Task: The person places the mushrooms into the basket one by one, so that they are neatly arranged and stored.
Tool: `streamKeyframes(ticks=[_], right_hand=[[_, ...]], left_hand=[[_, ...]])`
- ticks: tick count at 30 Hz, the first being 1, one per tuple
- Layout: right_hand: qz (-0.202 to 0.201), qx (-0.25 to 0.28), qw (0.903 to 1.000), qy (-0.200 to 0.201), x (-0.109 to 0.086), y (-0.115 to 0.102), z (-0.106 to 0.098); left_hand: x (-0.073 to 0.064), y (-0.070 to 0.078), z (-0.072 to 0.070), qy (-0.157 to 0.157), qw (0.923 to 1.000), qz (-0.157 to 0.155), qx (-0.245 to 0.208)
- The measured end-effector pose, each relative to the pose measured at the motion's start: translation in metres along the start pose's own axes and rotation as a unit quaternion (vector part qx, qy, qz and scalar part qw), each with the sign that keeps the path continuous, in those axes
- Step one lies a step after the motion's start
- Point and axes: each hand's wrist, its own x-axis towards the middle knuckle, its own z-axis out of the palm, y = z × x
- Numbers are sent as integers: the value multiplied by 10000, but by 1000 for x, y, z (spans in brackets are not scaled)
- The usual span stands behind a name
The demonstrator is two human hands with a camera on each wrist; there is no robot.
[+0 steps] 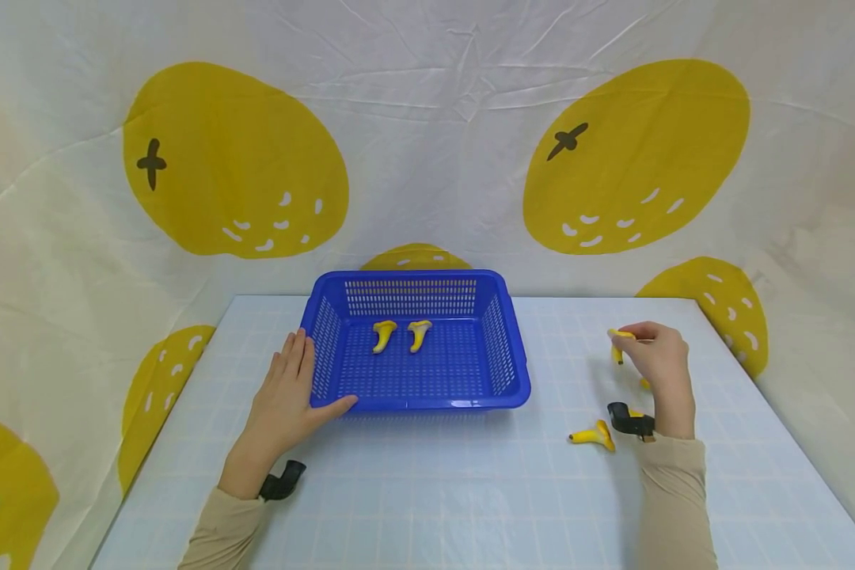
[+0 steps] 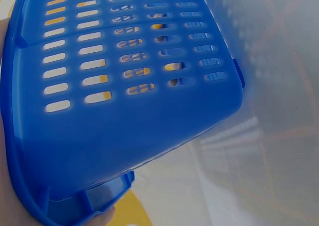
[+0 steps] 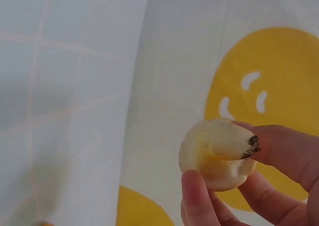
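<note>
My right hand (image 1: 659,352) pinches a yellow mushroom (image 3: 217,154) between thumb and fingertips, above the right side of the table. Its pale rounded cap and stem with a dark end show in the right wrist view. My left hand (image 1: 281,396) rests with straight fingers along the left rim of a blue plastic basket (image 1: 427,404), the thumb reaching onto its front rim. Inside the basket lie two yellow mushrooms, one on the left (image 1: 383,336) and one beside it (image 1: 419,336). Another mushroom (image 1: 594,436) lies on the table near my right wrist.
More yellow pieces, such as one just under the right hand (image 1: 644,384), are partly hidden by that hand and the black wrist camera (image 1: 630,419). The light blue checked table (image 1: 427,491) ends at a white cloth (image 1: 427,174) printed with yellow fruit shapes.
</note>
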Motion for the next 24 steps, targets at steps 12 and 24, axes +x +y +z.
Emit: streamKeyframes(ticks=[12,24], right_hand=[[-236,187,9994,180,-8,-16,3],[-924,183,9954,148,-11,-43,13]], left_hand=[[1,-2,2,70,10000,59,40],[1,-2,1,75,9999,86,58]])
